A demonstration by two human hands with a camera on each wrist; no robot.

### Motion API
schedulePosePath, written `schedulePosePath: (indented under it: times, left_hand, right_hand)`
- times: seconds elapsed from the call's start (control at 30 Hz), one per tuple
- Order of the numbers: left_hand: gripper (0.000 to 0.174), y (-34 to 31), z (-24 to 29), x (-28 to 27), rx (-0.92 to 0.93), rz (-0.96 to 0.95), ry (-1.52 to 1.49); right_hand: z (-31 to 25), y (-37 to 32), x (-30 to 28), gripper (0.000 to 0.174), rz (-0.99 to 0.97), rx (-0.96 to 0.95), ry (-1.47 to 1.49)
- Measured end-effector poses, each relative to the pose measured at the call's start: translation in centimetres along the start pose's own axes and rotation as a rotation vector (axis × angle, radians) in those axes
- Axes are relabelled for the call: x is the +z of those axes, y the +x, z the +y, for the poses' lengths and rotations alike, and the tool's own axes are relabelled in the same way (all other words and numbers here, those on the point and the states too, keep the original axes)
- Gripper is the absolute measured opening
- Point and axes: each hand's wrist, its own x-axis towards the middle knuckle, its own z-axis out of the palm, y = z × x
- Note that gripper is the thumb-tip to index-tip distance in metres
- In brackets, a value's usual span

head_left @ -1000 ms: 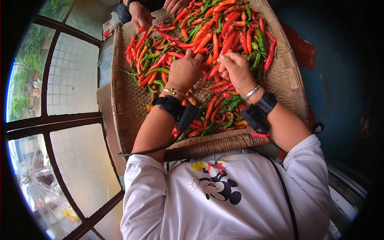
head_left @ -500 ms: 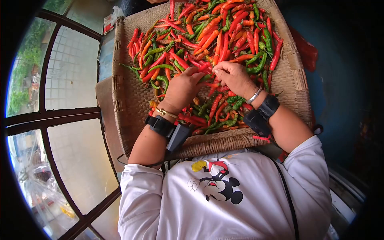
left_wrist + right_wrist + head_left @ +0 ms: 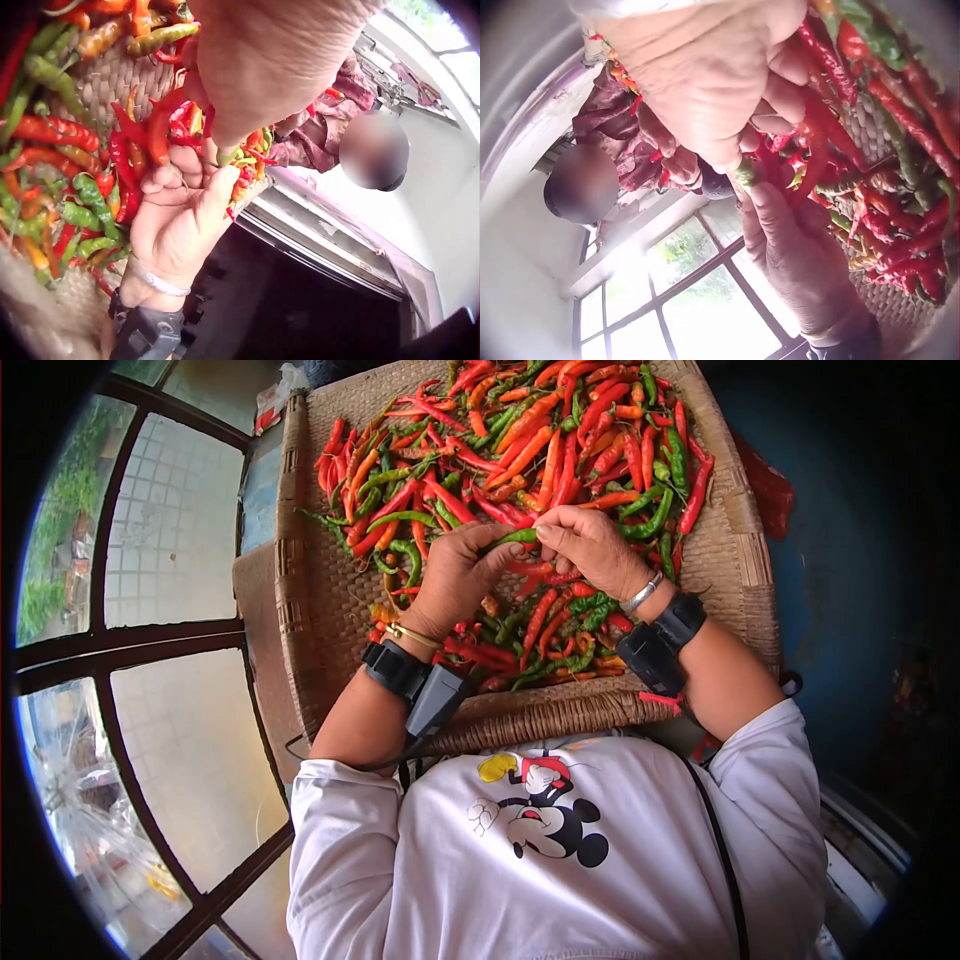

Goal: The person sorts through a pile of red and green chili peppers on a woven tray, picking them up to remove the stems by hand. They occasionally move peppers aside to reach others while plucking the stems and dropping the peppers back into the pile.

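A green chili pepper (image 3: 520, 537) spans the gap between my two hands, over the heap. My left hand (image 3: 455, 575) grips one end of it between thumb and fingers. At its other end my right hand (image 3: 595, 550) pinches with thumb and forefinger, the remaining fingers curled. In the right wrist view the pepper's pale green end (image 3: 744, 176) shows between my right fingertips and left thumb. Red chilies (image 3: 817, 142) lie close under the right fingers there. Most of the pepper's left part is hidden in my left hand.
A woven tray (image 3: 755, 560) with a raised rim bears many red, orange and green chilies (image 3: 540, 450). One smaller heap (image 3: 550, 635) lies nearest my body. Another person's hand (image 3: 660, 135) is across the tray. Framed windows (image 3: 170, 530) stand at the left.
My left hand has drawn back from the pile toward me, and a green chili now shows between both hands. The other person's hands have left the top of the head view.
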Motion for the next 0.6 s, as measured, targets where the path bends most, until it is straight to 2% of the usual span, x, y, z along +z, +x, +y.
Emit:
schedulePosePath:
  times: [0.03, 0.07, 0.13, 0.17, 0.23, 0.27, 0.33, 0.4, 0.47, 0.6]
  left_hand:
    - [0.025, 0.0, -0.3, 0.0, -0.086, -0.023, -0.118]
    - [0.025, 0.2, -0.6, 0.0, -0.087, -0.024, -0.119]
    - [0.027, 0.6, -1.0, -0.1, 0.257, -0.002, 0.113]
    - [0.027, 0.6, -1.1, -0.2, 0.257, -0.002, 0.113]
    - [0.026, 0.7, -0.2, -0.6, 0.407, 0.050, 0.421]
    - [0.026, 0.6, 0.4, -0.9, 0.407, 0.051, 0.420]
    - [0.025, 0.2, 2.3, -1.9, 0.005, -0.175, 0.318]
    - [0.023, 0.3, 1.9, -2.5, -0.025, -0.131, 0.296]
    - [0.020, 0.5, 1.1, -3.5, -0.056, -0.089, 0.274]
    - [0.022, 1.2, 0.6, -5.9, -0.144, 0.290, -0.257]
  right_hand:
    - [-0.2, 0.0, -0.1, 0.030, -0.058, 0.052, 0.010]
    - [-0.4, 0.0, -0.2, 0.031, -0.116, 0.104, 0.019]
    - [-1.1, -0.2, -0.2, 0.032, -0.119, 0.138, 0.019]
    - [-1.2, -0.3, -0.2, 0.033, -0.122, 0.171, 0.019]
    - [-1.2, -0.3, -0.1, 0.033, -0.120, 0.158, 0.034]
    - [-1.2, -0.3, 0.0, 0.033, -0.117, 0.145, 0.048]
    - [-1.2, -0.3, 0.0, 0.033, -0.125, 0.141, 0.046]
    - [-1.1, -0.2, 0.1, 0.032, -0.134, 0.136, 0.046]
    - [-0.8, 0.0, 0.2, 0.030, 0.019, 0.120, 0.065]
    - [-0.1, 0.0, 0.0, 0.027, 0.081, 0.077, 0.134]
